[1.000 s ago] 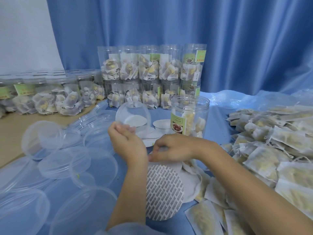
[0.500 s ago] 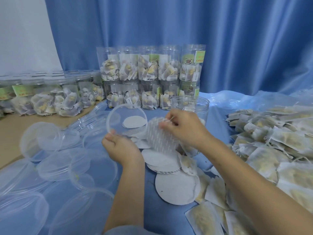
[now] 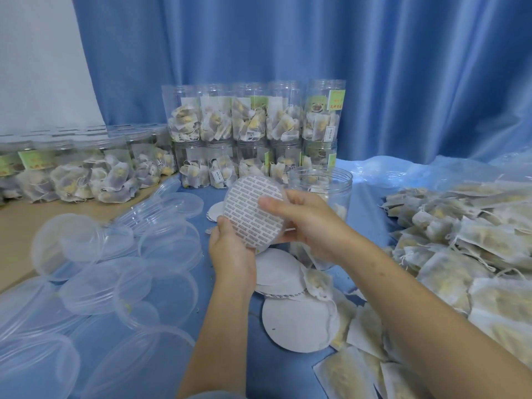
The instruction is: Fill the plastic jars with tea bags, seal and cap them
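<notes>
Since a second ago my right hand [image 3: 305, 223] has left the flat discs on the table and brought a printed seal disc [image 3: 253, 210] up to the clear lid [image 3: 260, 243] that my left hand [image 3: 230, 249] has kept raised all along; half a second ago the disc was only just reaching it. Now the disc lies face-up against the lid, held in mid-air between both hands, just in front of the open jar [image 3: 322, 194] with tea bags in it. My left fingers curl under the lid's near-left edge with the thumb on the disc, and my right thumb presses the disc's upper right while the other fingers curl behind, clamped on it. I judge the seal is being seated into the cap so that capping the jar will also seal it. Spare white discs [image 3: 296, 326] lie stacked below my hands, close for the next pick. Loose lids [image 3: 121, 283] spread across the near left, and a heap of tea bags [image 3: 466, 246] covers the right, each within reach of its own hand. Filled jars [image 3: 253, 122] stand stacked at the far centre, and more rest along the far left. A blue cloth [image 3: 239, 355] covers the table, and a blue curtain [image 3: 374, 67] hangs behind.
</notes>
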Motion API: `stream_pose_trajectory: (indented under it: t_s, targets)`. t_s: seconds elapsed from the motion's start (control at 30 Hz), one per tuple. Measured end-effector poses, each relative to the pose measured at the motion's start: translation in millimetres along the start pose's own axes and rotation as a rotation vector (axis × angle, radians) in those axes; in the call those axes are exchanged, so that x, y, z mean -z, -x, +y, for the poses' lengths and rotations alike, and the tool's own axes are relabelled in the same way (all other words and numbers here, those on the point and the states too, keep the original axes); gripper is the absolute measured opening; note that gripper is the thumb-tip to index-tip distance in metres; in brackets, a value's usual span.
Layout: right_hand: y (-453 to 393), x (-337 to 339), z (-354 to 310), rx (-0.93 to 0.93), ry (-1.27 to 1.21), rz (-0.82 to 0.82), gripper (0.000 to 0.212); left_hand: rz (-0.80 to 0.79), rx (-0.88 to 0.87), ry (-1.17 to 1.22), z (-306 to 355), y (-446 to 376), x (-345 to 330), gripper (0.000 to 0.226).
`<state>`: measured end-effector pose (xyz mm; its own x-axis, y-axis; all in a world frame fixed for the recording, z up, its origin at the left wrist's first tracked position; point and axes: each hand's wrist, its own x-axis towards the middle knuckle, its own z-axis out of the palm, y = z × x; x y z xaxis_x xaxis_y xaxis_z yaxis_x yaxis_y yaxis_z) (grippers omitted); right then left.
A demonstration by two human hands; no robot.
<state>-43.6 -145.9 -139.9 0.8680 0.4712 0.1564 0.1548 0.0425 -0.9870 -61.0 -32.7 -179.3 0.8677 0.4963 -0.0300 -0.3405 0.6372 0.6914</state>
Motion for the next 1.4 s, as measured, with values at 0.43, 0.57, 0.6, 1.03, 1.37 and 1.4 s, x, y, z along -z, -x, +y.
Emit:
stream_pose_trajectory:
  t_s: [0.43,0.57,0.6,1.03,1.37,1.4]
  targets:
    - [15.7,-8.3,-24.6,0.582,1.348,0.307,0.116,-0.538,0.091,0.201,5.2,15.5,1.6,0.038]
    - [18.0,-4.7,-30.3,0.553,1.212,0.328,0.107,-0.685,0.162,0.249,8.7,17.9,-2.5,0.052]
    - [18.3,-1.9,-30.8,0.554,1.196,0.345,0.101,-0.719,0.198,0.257,8.3,17.8,-2.2,0.061]
    - [-30.0,69.7,-55.7,0.01,1.138,0.105,0.046,-0.449,0.399,0.469,-1.7,8.4,9.3,0.059]
    - [3.3,71.9,-30.5,0.22,1.192,0.27,0.07,-0.175,0.349,0.142,-7.4,6.8,1.6,0.042]
    - [8.6,71.2,-29.8,0.259,1.204,0.276,0.068,-0.151,0.316,0.107,-7.9,7.7,-1.2,0.039]
